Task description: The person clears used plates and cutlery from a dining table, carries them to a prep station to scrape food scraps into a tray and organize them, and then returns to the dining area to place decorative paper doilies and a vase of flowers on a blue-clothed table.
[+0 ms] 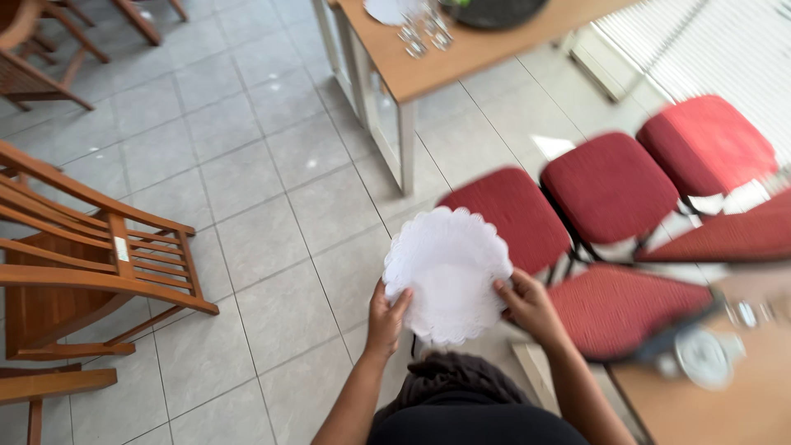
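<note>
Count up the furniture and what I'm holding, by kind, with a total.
Red chairs: 5
Wooden chairs: 3
Wooden tables: 2
White doily, held by the left hand and right hand: 1
Total: 11

Head camera, looking steeply down, floor near.

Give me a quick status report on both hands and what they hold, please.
Left hand and right hand each grip an edge of the white paper doily. Doily held flat above the tiled floor. Red chairs to the right, nothing touching it.
</note>
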